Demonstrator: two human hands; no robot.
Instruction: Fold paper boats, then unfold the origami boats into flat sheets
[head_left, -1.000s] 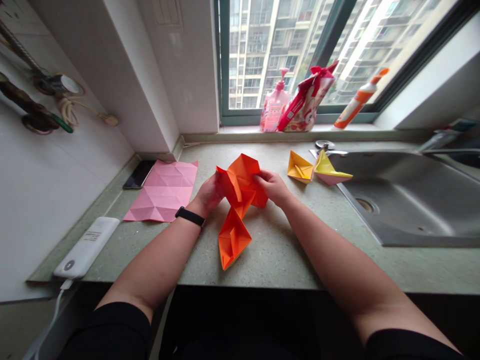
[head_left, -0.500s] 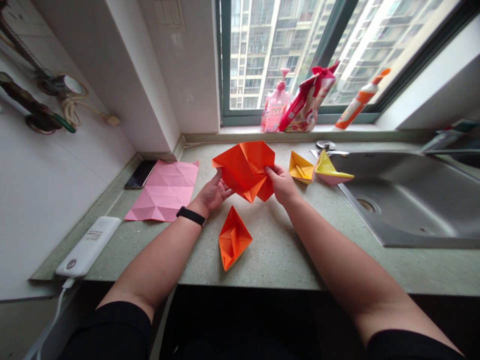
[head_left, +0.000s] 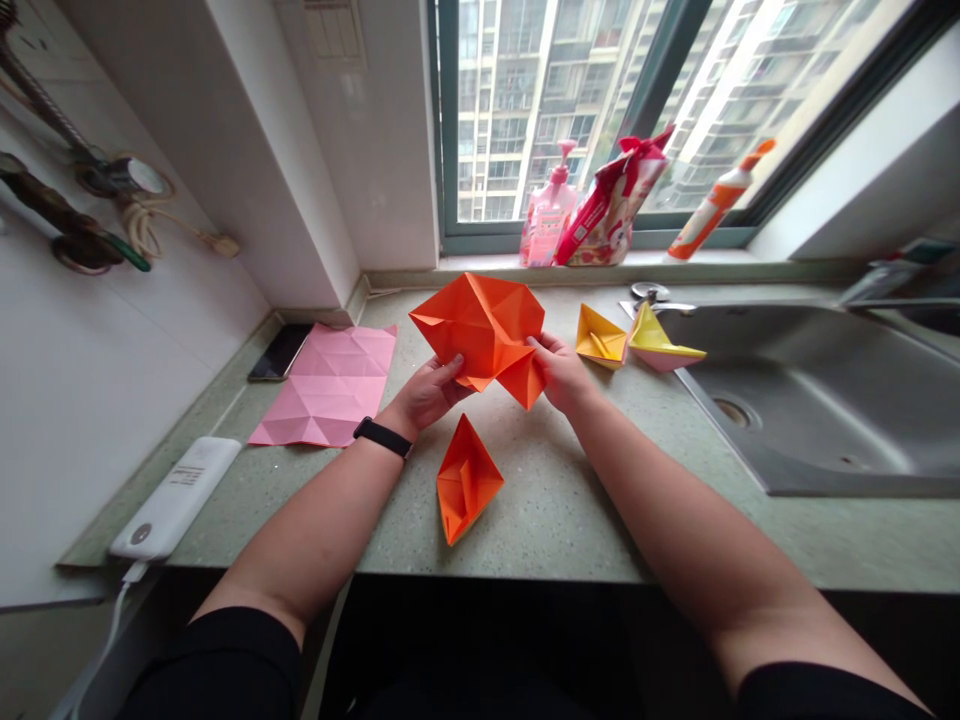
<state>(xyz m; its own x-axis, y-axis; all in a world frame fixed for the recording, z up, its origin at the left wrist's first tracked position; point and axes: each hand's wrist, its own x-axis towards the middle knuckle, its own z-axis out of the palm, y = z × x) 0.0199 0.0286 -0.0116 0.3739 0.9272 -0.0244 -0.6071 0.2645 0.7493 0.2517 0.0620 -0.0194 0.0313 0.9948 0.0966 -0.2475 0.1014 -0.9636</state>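
Note:
A creased orange sheet of origami paper (head_left: 487, 325) is held up above the counter, partly folded, with a flap hanging at its lower right. My left hand (head_left: 435, 390) pinches its lower left edge, thumb on top and the other fingers underneath. At the right edge, my right hand (head_left: 559, 370) grips it between thumb and fingers. Just below, on the counter, lies a finished-looking orange paper boat (head_left: 468, 480). Right of my right hand sit a yellow-orange paper boat (head_left: 601, 337) and a yellow and pink paper boat (head_left: 664, 343).
A creased pink paper sheet (head_left: 330, 385) and a black phone (head_left: 280, 353) lie left on the counter. Nearer is a white power bank (head_left: 176, 497) with a cable. A steel sink (head_left: 840, 390) is at right. Bottles and a red bag (head_left: 615, 205) stand on the windowsill.
The orange sheet has shifted slightly left and tilted, its folds opening differently. My left thumb has moved onto its lower edge. My right hand keeps its grip.

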